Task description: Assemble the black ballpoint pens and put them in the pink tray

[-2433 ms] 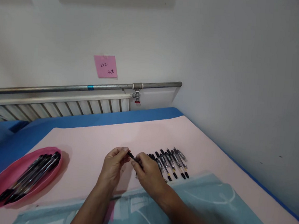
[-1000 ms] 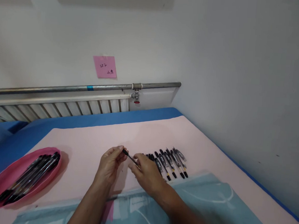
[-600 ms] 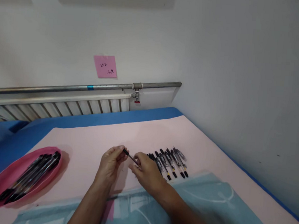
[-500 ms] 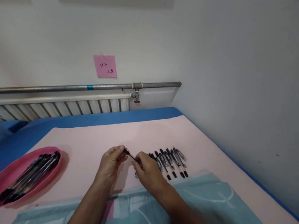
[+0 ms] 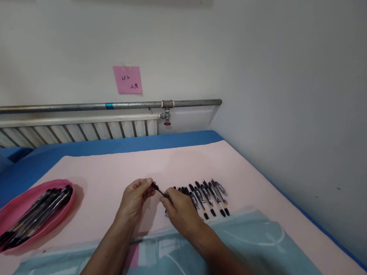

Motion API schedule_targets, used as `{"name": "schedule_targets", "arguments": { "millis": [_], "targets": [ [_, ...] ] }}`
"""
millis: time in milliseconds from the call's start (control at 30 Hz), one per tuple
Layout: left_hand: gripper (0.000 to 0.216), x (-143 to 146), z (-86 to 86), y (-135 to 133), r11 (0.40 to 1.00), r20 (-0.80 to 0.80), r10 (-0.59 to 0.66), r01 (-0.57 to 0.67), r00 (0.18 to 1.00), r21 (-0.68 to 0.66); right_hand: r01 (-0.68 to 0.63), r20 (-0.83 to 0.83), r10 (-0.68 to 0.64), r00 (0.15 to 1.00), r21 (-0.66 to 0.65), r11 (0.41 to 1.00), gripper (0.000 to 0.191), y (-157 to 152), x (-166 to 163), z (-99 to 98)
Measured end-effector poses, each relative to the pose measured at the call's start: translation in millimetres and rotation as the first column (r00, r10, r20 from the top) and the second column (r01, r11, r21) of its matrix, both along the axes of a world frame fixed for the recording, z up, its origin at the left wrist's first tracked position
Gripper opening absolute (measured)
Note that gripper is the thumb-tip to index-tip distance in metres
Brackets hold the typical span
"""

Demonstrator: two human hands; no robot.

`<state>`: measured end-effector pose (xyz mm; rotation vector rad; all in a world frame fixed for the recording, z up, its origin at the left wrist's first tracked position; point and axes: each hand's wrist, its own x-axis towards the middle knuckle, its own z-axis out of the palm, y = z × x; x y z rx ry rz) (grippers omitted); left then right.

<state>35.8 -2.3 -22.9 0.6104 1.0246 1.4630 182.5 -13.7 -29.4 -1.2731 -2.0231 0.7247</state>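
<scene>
A slim dark pen (image 5: pixel 159 189) spans the gap between my two hands above the pink sheet. My left hand (image 5: pixel 136 198) pinches its black end between thumb and fingers. Wrapped round the other end is my right hand (image 5: pixel 179 205), which hides that part. Just right of my right hand lies a row of pens (image 5: pixel 209 198), clear-barrelled with black ends and some yellow bands; the nearest ones are partly covered by the hand. A pink oval basket (image 5: pixel 60 223) at the left holds several more black and clear pens (image 5: pixel 36 215).
A pink sheet (image 5: pixel 111 170) lies over a blue cover (image 5: pixel 132 145). Light-blue printed cloth (image 5: pixel 241 248) runs along the near side. Behind are a radiator (image 5: pixel 76 131), a metal pipe (image 5: pixel 128 106) with a valve (image 5: pixel 167 116), and a pink note (image 5: pixel 127 80). A wall (image 5: pixel 301 100) rises at right.
Both hands keep their hold on the pen; my right hand has shifted very slightly left. The whole view has moved a little. Pens in the row and basket stay as they were.
</scene>
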Motion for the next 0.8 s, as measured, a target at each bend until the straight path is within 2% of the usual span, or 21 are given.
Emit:
{"name": "schedule_targets", "arguments": {
  "millis": [200, 300, 367, 433, 500, 533, 700, 800],
  "targets": [
    [0.022, 4.0, 3.2, -1.9, 0.999, -0.078, -0.019, 0.023, 0.997, 0.048, 0.014, -0.025, -0.014, 1.0, -0.007, 1.0, 0.012, 2.3, 3.2, 0.1],
    [0.024, 12.3, 0.5, -4.0, 0.996, -0.296, -0.054, 0.073, 0.954, 0.055, 0.117, -0.007, -0.117, 0.993, 0.025, 0.993, 0.018, 8.5, 11.6, 5.3],
    [0.02, 18.2, -5.2, -5.4, 0.992, -0.516, -0.088, 0.12, 0.852, 0.03, 0.219, 0.003, -0.22, 0.976, 0.053, 0.974, 0.022, 13.0, 17.8, 9.2],
    [0.011, 23.5, -12.7, -7.0, 0.987, -0.717, -0.116, 0.161, 0.688, -0.005, 0.278, 0.004, -0.279, 0.96, 0.076, 0.958, 0.022, 15.8, 21.9, 12.0],
    [0.009, 27.8, -20.2, -8.8, 0.983, -0.825, -0.123, 0.18, 0.552, -0.027, 0.278, -0.001, -0.278, 0.96, 0.079, 0.957, 0.021, 16.4, 23.1, 13.1],
    [0.011, 29.5, -23.3, -9.6, 0.983, -0.835, -0.123, 0.179, 0.536, -0.03, 0.264, -0.007, -0.264, 0.964, 0.075, 0.962, 0.021, 16.1, 22.8, 13.2],
    [0.021, 28.7, -29.6, -8.0, 0.992, -0.671, -0.12, 0.113, 0.732, -0.054, 0.208, -0.06, -0.206, 0.977, 0.037, 0.977, 0.019, 13.6, 20.3, 12.8],
    [0.013, 17.2, -23.2, -2.6, 0.985, -0.578, -0.174, 0.137, 0.797, -0.107, 0.184, -0.106, -0.185, 0.977, -0.014, 0.983, 0.016, 12.1, 18.3, 13.8]
  ]
}}
